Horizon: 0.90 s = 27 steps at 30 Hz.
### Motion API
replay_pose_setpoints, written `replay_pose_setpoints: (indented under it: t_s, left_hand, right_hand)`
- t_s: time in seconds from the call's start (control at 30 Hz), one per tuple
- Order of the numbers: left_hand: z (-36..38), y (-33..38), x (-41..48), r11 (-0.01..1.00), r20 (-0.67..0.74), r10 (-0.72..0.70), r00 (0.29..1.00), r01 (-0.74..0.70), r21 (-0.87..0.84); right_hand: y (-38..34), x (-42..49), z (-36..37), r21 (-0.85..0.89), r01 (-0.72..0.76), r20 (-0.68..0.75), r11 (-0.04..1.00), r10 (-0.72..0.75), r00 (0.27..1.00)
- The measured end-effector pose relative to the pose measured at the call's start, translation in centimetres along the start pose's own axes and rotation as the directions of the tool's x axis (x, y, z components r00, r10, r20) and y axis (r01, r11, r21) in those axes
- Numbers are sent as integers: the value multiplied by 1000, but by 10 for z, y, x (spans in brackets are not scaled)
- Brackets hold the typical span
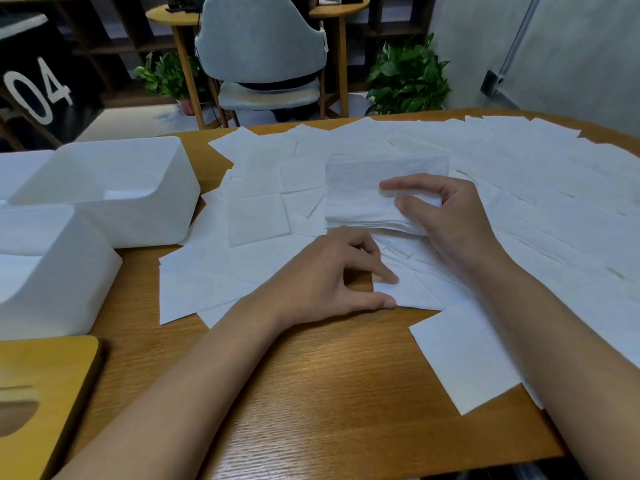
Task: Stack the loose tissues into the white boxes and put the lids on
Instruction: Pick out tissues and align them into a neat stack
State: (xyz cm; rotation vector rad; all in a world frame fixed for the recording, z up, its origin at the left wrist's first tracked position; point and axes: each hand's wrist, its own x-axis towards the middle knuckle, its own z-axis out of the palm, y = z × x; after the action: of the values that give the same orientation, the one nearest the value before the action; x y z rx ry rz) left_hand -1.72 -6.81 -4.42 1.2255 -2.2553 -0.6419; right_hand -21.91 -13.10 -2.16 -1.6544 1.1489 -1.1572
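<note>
one loose tissue (410,294), just nearer than the tissue stack (367,199), is pinched by the left hand (332,271); the right hand (450,220) curls round the stack. lay it square, edges flush.

Noted right hand (450,216) gripping stack of tissues (360,195) over loose tissues (519,161) spread across wooden table (311,393). Noted left hand (332,271) pinching edge of single tissue (412,292) lying flat. Found far white box (104,188) and near white box (52,271) at left, both open. Found wooden lid (45,386) lying beside near white box.
</note>
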Motion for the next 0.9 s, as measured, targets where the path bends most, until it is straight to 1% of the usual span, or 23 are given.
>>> replay_pose_setpoints:
  t_s: [0.1,0.17,0.27,0.4,0.5,0.6,0.67,0.73,0.8,0.87,0.9]
  left_hand:
    - [2,-1,1,999,-66,43,997,-42,16]
    - [1,1,1,999,-106,35,994,-36,-1]
    - [-7,4,0,986,-209,-78,975,45,-162]
    - [-15,2,2,947,-367,-195,910,78,-311]
    - [-18,2,4,904,-425,-265,866,69,-422]
    - [-21,2,4,848,-467,-363,806,78,-525]
    - [-25,2,4,835,-476,-401,782,99,-541]
    - [-27,4,3,821,-455,-424,783,119,-559]
    - [-29,7,3,788,-373,-436,819,146,-598]
    - [-26,8,3,752,-269,-433,860,180,-634]
    - [-25,8,4,745,-242,-428,871,188,-640]
  right_hand:
    - [0,0,0,-25,11,19,1000,-10,1000]
    - [0,0,0,-16,2,37,1000,-1,999]
    - [-1,1,0,10,-5,70,1000,4,998]
    - [-5,-1,2,81,-38,113,996,28,993]
    - [-2,-2,1,102,-30,167,994,13,986]
    - [2,-1,-1,199,-54,209,978,12,978]
    - [-1,-4,1,134,27,210,991,-55,976]
    - [-4,-6,4,71,55,165,996,-66,984]
    - [-4,-5,3,83,8,89,996,-15,996]
    - [-4,-4,2,143,-44,37,989,39,999]
    - [-4,-3,0,172,-69,18,983,67,998]
